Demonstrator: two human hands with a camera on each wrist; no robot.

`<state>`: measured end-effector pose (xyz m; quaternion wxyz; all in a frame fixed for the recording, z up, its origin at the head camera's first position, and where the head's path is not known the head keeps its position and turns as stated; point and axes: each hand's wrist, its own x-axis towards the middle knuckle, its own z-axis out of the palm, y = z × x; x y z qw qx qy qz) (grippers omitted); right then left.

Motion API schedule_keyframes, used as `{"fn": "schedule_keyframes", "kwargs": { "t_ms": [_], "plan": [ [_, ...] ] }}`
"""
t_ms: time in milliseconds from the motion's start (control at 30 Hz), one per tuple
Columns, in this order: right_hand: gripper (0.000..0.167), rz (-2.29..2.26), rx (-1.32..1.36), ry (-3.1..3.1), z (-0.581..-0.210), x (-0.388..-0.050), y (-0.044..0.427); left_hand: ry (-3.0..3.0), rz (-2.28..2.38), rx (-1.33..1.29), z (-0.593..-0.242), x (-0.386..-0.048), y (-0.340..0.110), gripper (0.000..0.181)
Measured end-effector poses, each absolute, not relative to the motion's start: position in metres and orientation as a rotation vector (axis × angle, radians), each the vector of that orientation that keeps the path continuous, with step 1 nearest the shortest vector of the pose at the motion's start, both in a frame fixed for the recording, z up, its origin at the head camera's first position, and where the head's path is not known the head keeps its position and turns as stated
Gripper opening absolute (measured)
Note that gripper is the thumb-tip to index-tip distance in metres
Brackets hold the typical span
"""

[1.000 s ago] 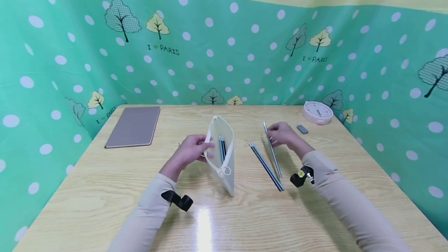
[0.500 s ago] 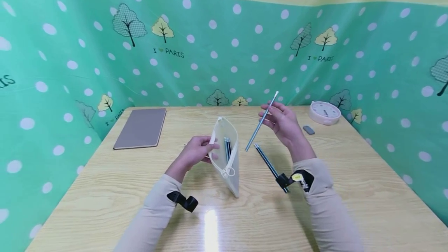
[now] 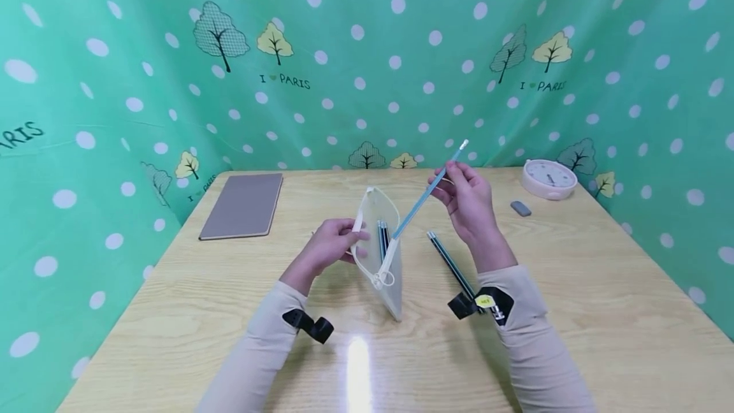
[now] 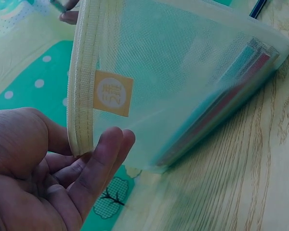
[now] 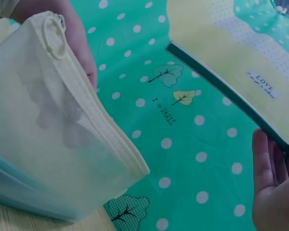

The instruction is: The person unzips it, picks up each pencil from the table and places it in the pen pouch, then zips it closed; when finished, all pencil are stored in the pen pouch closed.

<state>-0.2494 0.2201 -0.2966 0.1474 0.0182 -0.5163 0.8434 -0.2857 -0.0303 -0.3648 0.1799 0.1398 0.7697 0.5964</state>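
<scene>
My left hand (image 3: 329,246) pinches one edge of a pale mesh zip pouch (image 3: 394,295), which stands tilted on the table with its mouth spread. Several pencils (image 3: 382,238) show inside it, also seen through the mesh (image 4: 159,57) in the left wrist view. My right hand (image 3: 467,206) pinches a pencil (image 3: 425,194) near its white-tipped upper end. That pencil slants down to the left, and its lower end is at the pouch's right rim in the head view. In the right wrist view a gap separates pencil (image 5: 221,91) and pouch (image 5: 86,130).
More dark striped pencils (image 3: 450,260) lie on the wooden table (image 3: 229,324), partly under the right wrist camera. A grey eraser (image 3: 520,208) and a pink round clock (image 3: 549,178) are at the back right. A mauve notebook (image 3: 243,206) lies at the back left.
My right hand has picked a pencil up off the table, raised it and brought its lower end left to the pouch. My left hand keeps its grip on the pouch; the head view has shifted slightly.
</scene>
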Motion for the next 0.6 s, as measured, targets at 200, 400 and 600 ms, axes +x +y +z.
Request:
{"fn": "schedule_keyframes", "kwargs": {
  "t_ms": [200,400,600],
  "plan": [
    [0.012,2.303,0.099,-1.575,-0.296,-0.247,0.213,2.180,1.673,0.396,-0.363,-0.288,-0.029,0.034],
    [0.022,2.156,0.209,-1.693,-0.300,-0.243,0.192,2.186,1.652,0.390,-0.361,-0.289,-0.029,0.035],
    [0.021,2.032,0.299,-1.838,-0.308,-0.240,0.181,2.177,1.655,0.400,-0.368,-0.290,-0.029,0.035]
  ]
}}
